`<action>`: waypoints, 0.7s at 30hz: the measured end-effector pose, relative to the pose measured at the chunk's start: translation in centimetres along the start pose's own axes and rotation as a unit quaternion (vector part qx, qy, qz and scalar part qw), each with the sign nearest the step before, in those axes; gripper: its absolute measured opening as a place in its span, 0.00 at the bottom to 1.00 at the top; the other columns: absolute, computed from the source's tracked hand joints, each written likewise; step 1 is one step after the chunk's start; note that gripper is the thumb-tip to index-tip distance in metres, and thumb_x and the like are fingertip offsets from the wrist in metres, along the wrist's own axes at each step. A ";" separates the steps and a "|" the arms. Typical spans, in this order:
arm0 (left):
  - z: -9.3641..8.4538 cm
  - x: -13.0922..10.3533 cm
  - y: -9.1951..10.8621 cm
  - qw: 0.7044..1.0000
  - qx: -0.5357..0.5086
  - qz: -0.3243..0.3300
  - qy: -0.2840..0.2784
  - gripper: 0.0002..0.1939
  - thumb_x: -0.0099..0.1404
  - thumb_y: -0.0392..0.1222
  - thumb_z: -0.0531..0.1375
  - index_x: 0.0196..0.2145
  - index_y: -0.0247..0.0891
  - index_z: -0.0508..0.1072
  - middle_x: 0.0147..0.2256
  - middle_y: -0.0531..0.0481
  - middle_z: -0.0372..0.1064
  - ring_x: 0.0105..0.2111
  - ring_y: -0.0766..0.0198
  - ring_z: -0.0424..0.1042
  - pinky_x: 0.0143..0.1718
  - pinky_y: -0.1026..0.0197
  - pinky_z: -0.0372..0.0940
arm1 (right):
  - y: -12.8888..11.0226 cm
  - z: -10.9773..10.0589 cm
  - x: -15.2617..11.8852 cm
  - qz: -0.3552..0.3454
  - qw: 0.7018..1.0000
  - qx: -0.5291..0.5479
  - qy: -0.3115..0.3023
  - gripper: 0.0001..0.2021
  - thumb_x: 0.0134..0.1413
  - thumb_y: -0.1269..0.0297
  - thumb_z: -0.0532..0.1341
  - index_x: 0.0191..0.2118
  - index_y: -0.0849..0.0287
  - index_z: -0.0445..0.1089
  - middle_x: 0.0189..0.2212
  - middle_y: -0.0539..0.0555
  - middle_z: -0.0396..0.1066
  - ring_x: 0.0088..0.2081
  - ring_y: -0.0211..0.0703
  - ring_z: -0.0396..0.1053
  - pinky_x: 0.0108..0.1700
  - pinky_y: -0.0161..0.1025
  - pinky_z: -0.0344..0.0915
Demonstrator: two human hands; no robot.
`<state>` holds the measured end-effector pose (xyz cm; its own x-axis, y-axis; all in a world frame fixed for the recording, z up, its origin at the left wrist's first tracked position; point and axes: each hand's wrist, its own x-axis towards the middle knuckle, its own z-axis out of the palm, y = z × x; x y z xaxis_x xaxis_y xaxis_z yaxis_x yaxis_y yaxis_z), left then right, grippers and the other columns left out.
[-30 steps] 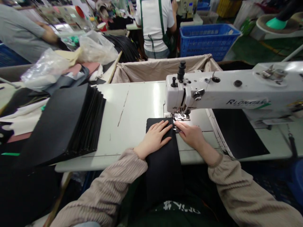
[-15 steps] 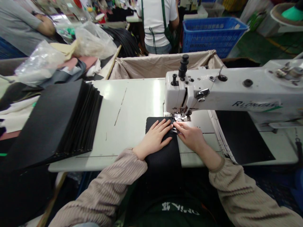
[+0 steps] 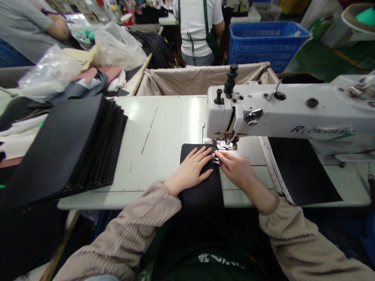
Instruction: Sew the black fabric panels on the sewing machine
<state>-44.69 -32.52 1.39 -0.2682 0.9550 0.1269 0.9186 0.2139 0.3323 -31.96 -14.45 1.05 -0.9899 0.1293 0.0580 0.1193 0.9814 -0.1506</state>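
Observation:
A black panel of fabric or leather lies on the sewing table, its far edge at the presser foot and its near end hanging over the table's front edge. Spread flat on top of it is my left hand, fingers pointing at the needle area. My right hand is closed round thread snips; only their pointed metal tips show beneath the fingers. Its index fingertip touches the panel's right edge, just in front of the foot. The white sewing machine stands over this spot.
A thick stack of black panels sits on the left. More black pieces lie under the machine arm on the right. Behind the table are a cloth-lined bin, a blue crate and a person in a white shirt.
The camera view has shifted slightly. Both hands and the black panel keep their places at the presser foot.

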 end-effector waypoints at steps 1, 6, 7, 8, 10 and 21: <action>0.0 0.0 0.0 1.000 0.000 -0.001 0.000 0.29 0.71 0.50 0.54 0.66 0.43 0.55 0.68 0.48 0.47 0.69 0.55 0.44 0.69 0.45 0.42 | 0.0 0.0 0.0 0.000 1.000 0.001 0.000 0.24 0.65 0.61 0.50 0.66 0.51 0.58 0.63 0.53 0.63 0.49 0.45 0.72 0.39 0.39 0.68; -0.1 0.3 -0.4 1.000 -0.006 0.000 0.003 0.28 0.71 0.50 0.55 0.66 0.42 0.57 0.68 0.47 0.49 0.69 0.55 0.45 0.69 0.46 0.42 | 0.0 0.1 0.0 0.006 1.000 0.005 0.002 0.25 0.64 0.61 0.51 0.66 0.51 0.59 0.62 0.53 0.64 0.48 0.46 0.72 0.39 0.39 0.68; -0.1 0.3 -0.5 1.000 -0.007 0.001 0.004 0.28 0.71 0.49 0.55 0.65 0.42 0.57 0.68 0.47 0.49 0.69 0.55 0.45 0.69 0.46 0.42 | 0.0 0.1 0.0 0.004 1.000 0.007 0.004 0.24 0.64 0.62 0.52 0.65 0.51 0.60 0.62 0.52 0.64 0.48 0.46 0.72 0.39 0.39 0.68; -0.1 0.3 -0.5 1.000 -0.009 0.004 0.003 0.28 0.71 0.49 0.55 0.65 0.43 0.57 0.68 0.47 0.49 0.69 0.55 0.45 0.69 0.46 0.42 | 0.1 0.2 0.0 0.001 1.000 0.010 0.007 0.24 0.64 0.62 0.52 0.65 0.51 0.60 0.62 0.52 0.64 0.48 0.45 0.72 0.39 0.39 0.68; -0.1 0.2 -0.7 1.000 -0.012 0.008 0.003 0.28 0.71 0.49 0.55 0.65 0.43 0.57 0.68 0.48 0.50 0.69 0.56 0.46 0.69 0.46 0.42 | 0.1 0.2 -0.1 -0.004 1.000 0.016 0.010 0.24 0.64 0.63 0.52 0.64 0.51 0.61 0.62 0.52 0.64 0.50 0.46 0.71 0.40 0.39 0.68; 0.2 -0.1 -1.2 0.999 -0.008 0.022 0.030 0.18 0.72 0.43 0.53 0.58 0.47 0.68 0.63 0.48 0.59 0.65 0.55 0.56 0.67 0.44 0.49 | 0.1 0.3 0.0 0.007 1.000 0.010 0.006 0.23 0.66 0.60 0.50 0.65 0.49 0.60 0.62 0.53 0.64 0.47 0.46 0.72 0.40 0.39 0.67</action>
<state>-45.74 -32.83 0.78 -0.2457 0.9489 0.1979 0.9249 0.1683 0.3409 -31.94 -14.35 0.75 -0.9872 0.1448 0.0669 0.1316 0.9765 -0.1708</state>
